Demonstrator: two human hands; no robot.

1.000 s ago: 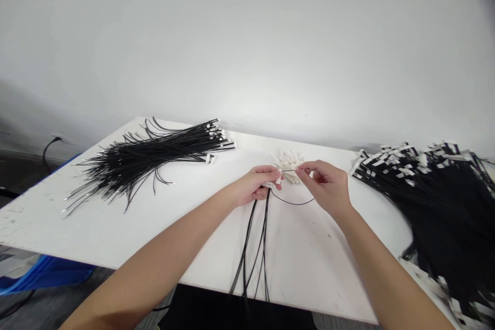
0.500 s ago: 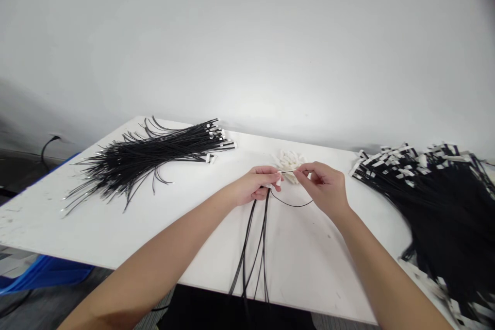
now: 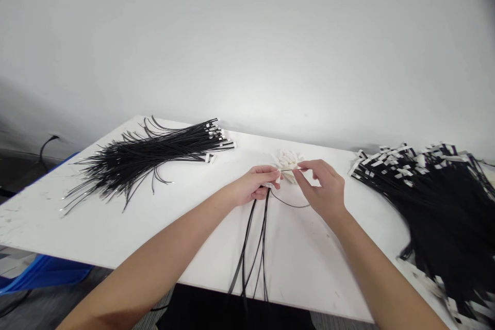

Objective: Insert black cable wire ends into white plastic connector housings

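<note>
My left hand [image 3: 253, 183] is closed around the upper ends of several thin black cables [image 3: 255, 247] that hang down over the table's front edge. A small white connector shows at its fingertips. My right hand [image 3: 323, 185] pinches the free end of one thin black cable [image 3: 290, 204], which loops down between the two hands. Its tip points left toward the white connector. Just behind the hands lies a small heap of white connectors [image 3: 289, 158].
A fanned bundle of black cables with white tips [image 3: 154, 153] lies at the back left of the white table [image 3: 116, 227]. A large heap of black cables with white tags [image 3: 436, 191] fills the right side. A blue bin [image 3: 46, 272] stands below the left edge.
My right hand has drifted slightly left, bringing the cable end closer to the left hand's fingertips. The loop between the hands has shortened. The left hand stays put.
</note>
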